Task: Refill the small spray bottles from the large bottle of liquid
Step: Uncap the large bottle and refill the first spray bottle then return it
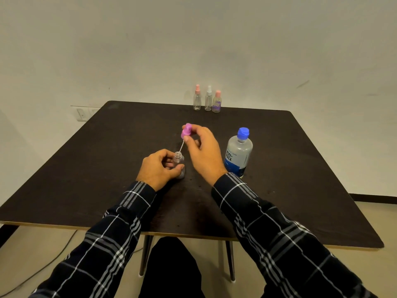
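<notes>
Dark tabletop (86, 168) against a pale wall. Left hand (159, 168) is closed around an uncapped small spray bottle (178, 161) standing upright at centre. Right hand (204, 151) pinches the purple sprayer cap (186, 130) just above it, tube hanging over the neck. Large bottle (238, 153), blue-capped, stands right. Three small bottles (207, 101) line the far edge.

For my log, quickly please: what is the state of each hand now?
Left hand: closed around the small open bottle on the table.
Right hand: fingers pinching the purple spray cap, lifted above the bottle.
</notes>
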{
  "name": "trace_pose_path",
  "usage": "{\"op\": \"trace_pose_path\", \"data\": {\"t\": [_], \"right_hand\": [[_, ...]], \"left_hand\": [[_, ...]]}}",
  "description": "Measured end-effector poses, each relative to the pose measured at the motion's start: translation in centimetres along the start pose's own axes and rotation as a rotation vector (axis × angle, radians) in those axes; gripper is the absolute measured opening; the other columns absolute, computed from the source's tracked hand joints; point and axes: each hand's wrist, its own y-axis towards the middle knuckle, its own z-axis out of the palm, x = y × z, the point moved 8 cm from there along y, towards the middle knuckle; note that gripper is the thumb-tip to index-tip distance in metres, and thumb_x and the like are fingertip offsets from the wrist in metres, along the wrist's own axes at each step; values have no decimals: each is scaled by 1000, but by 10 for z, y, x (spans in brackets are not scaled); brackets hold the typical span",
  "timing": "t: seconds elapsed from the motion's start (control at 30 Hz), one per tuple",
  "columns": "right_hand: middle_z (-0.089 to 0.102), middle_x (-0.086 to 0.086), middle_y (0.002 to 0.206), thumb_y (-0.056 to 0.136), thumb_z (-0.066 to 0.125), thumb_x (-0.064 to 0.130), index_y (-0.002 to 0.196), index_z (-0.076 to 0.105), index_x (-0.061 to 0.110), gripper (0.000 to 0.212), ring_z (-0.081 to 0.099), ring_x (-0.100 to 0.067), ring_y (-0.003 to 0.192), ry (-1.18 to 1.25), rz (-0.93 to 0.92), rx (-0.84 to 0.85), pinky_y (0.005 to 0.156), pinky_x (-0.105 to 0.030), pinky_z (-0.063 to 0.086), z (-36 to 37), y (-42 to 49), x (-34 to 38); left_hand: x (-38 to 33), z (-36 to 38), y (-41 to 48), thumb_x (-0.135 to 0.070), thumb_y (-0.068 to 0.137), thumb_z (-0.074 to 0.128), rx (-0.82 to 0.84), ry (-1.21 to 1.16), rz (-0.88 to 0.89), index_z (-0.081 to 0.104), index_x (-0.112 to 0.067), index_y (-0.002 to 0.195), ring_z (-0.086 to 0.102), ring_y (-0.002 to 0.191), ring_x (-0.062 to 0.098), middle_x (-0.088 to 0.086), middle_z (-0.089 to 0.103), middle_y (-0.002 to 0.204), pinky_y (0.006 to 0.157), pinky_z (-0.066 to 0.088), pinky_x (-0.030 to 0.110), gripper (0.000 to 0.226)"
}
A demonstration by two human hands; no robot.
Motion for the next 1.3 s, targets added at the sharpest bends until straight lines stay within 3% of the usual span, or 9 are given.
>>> {"op": "trace_pose_path", "data": {"t": [0.23,0.4,0.53,0.67,0.83,0.97,1.07,1.2,1.3], "right_hand": [[60,1,113,95,65,12,118,64,14,24,61,-11,91,-62,-211,-252,72,-17,50,-43,-30,8],[57,2,118,95,61,15,118,66,18,24,58,-11,102,-637,-172,217,91,-29,51,-4,-51,-44],[56,1,122,100,52,14,119,66,18,24,57,-13,110,-675,-57,456,102,-25,43,6,-61,-68],[55,-3,131,97,57,13,142,50,15,45,57,-18,115,-703,-23,546,102,-35,48,4,-58,-63],[65,4,110,96,58,17,124,63,19,28,64,-11,95,-601,-303,-103,82,-25,53,-62,-82,-6],[52,4,99,91,64,27,116,53,24,28,54,-13,79,-254,22,-527,66,-37,53,-126,-87,-43],[54,-1,106,90,62,34,123,50,23,37,55,-16,83,-104,106,-565,66,-34,54,-141,-74,-65],[60,1,110,95,62,34,124,54,23,33,59,-4,90,-11,143,-469,74,-21,53,-144,-48,-66],[64,4,110,93,69,28,122,59,20,32,62,-2,96,68,161,-301,79,-16,52,-137,-29,-64]], "left_hand": [[3,1,3,-21,78,87,-14,5,6,72,-22,103,70,85,5,-9,74,95,70,53,8,29],[1,2,-2,-17,80,85,-30,-24,-3,71,-21,107,68,83,2,-9,73,96,69,51,4,31],[1,4,-4,-19,83,83,-18,1,-20,69,-22,115,66,85,0,-12,70,97,71,51,7,35],[-3,3,-3,-22,83,83,-7,39,-2,64,-28,120,65,97,2,-18,66,102,94,56,27,42],[-5,0,-6,-30,80,85,37,65,8,39,-24,153,53,128,10,-14,57,131,111,43,34,87],[-48,-25,-40,-26,86,78,-376,35,299,50,-19,144,55,117,14,-6,51,133,98,51,35,64],[-98,17,-75,-15,87,72,-334,-10,573,58,-18,131,58,96,10,-10,55,117,81,55,34,46],[-109,100,-57,-25,88,76,7,-198,282,32,-22,156,51,128,5,-7,46,146,108,48,28,81],[-106,126,-32,-32,85,80,66,-166,126,15,-20,162,35,147,14,-1,32,161,118,35,31,101]]}}
